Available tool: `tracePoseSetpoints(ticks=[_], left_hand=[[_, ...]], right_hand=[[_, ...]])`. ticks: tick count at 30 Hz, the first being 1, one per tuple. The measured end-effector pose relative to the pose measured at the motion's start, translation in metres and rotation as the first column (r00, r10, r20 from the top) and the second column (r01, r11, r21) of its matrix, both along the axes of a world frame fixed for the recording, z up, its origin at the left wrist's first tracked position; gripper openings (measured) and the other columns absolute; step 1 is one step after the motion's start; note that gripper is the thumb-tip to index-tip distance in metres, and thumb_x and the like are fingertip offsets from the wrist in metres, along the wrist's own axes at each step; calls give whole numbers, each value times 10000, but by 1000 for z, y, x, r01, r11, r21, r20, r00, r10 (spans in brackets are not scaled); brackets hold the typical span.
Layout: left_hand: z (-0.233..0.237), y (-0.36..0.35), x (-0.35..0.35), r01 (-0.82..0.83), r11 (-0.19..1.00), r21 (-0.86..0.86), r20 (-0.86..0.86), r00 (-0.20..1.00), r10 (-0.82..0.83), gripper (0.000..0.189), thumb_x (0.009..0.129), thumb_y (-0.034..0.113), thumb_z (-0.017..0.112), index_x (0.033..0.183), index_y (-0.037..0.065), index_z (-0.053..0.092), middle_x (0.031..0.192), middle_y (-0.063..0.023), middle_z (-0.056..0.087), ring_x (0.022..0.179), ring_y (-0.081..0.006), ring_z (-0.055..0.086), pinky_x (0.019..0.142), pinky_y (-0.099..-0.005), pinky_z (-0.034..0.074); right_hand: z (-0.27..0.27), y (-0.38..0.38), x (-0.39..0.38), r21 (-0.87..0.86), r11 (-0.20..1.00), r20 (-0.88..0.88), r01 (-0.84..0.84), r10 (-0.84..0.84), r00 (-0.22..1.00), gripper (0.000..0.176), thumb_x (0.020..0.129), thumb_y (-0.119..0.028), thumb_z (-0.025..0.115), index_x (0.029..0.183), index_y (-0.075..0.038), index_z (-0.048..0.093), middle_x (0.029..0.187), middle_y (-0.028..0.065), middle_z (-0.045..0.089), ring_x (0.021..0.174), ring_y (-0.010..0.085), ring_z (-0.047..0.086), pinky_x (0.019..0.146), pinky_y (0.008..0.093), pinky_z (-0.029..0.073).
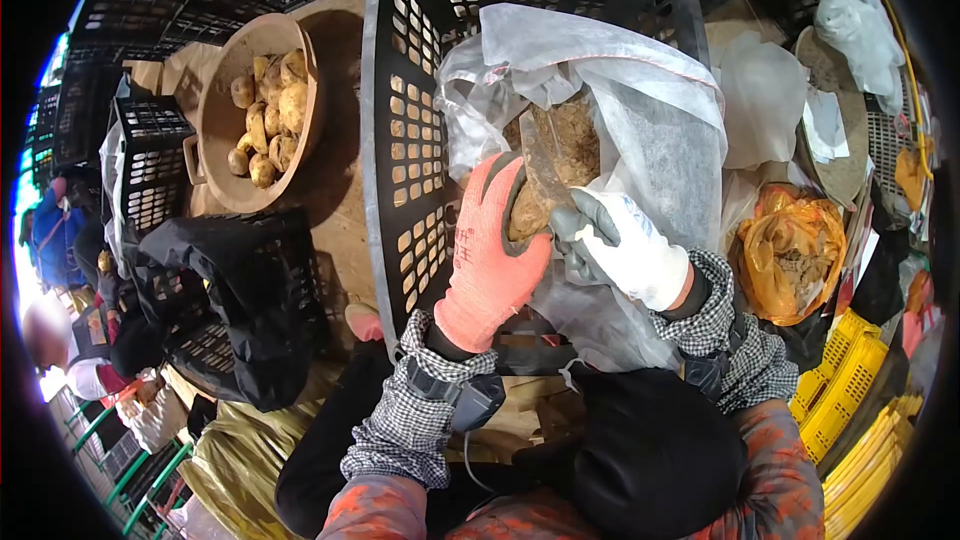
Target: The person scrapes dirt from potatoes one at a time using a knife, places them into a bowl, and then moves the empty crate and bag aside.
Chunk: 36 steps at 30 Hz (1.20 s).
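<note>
My left hand (pixel 490 265), in a pink glove with a dark palm, is closed around a brown, soil-covered root or shoot (pixel 528 218). My right hand (pixel 632 248), in a white glove with grey fingers, grips what looks like a knife (pixel 543 162); its dirty flat blade lies against the brown piece, and the handle is mostly hidden by the fingers. Both hands are over a black plastic crate (pixel 412 130) lined with white sheeting (pixel 655 135). Brown, earthy material (pixel 572 135) shows inside the lining, beyond the blade.
To the left stands a brown basin (pixel 222 130) with several yellowish-brown pieces (pixel 268 120). Black cloth (pixel 240 305) drapes another crate nearby. On the right are an orange plastic bag (pixel 790 255) and yellow crates (pixel 840 380). People (pixel 60 240) sit at far left.
</note>
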State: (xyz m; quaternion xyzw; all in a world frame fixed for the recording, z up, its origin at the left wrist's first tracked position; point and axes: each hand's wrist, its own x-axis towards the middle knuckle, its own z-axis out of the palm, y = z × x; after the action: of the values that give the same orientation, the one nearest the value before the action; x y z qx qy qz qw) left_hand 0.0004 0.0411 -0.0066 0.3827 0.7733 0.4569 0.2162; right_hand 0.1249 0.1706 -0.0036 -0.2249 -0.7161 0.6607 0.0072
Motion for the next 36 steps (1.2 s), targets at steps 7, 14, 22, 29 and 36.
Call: tracePoseSetpoints(ticks=[7,14,22,29,36], left_hand=[[1,8,5,-109,982,154,301,952,58,710,667,-73,547,1342,-16,333,1271,-169,438,1207,-256,434,1010,-331,343],[1,3,6,-91,976,196,207,977,49,850,677,-70,562,1421,-10,157,1396,-185,296,1293,-259,335,1053,-356,299],[25,18,-1,-249,935,252,552,831,72,378,833,77,510,1185,-60,493,1134,-192,557,1009,-266,578,844,-316,476],[2,9,-3,-41,955,293,47,998,28,287,829,-53,468,1111,-25,512,1168,-209,524,997,-296,584,826,-347,484],[12,11,4,-279,865,418,717,686,-125,480,993,384,318,1309,32,399,1164,-97,534,964,-147,571,739,-252,484]], right_hand=[[-7,12,-2,-734,670,99,115,-62,993,431,930,-147,479,1319,8,376,971,111,561,745,141,552,669,252,459],[-5,-5,2,-585,779,141,228,-180,974,446,916,-184,498,1294,20,379,863,79,582,685,116,565,559,230,456],[-27,5,3,-564,793,35,229,-254,967,440,941,-215,477,1310,-7,357,917,95,587,646,137,578,544,250,473],[-2,10,-8,-606,757,125,244,-212,969,406,934,-276,504,1244,-29,416,894,76,594,635,122,578,541,240,486],[2,5,-14,-596,758,-77,265,-383,921,294,926,-318,524,929,-27,483,728,63,534,499,116,495,461,225,421]])
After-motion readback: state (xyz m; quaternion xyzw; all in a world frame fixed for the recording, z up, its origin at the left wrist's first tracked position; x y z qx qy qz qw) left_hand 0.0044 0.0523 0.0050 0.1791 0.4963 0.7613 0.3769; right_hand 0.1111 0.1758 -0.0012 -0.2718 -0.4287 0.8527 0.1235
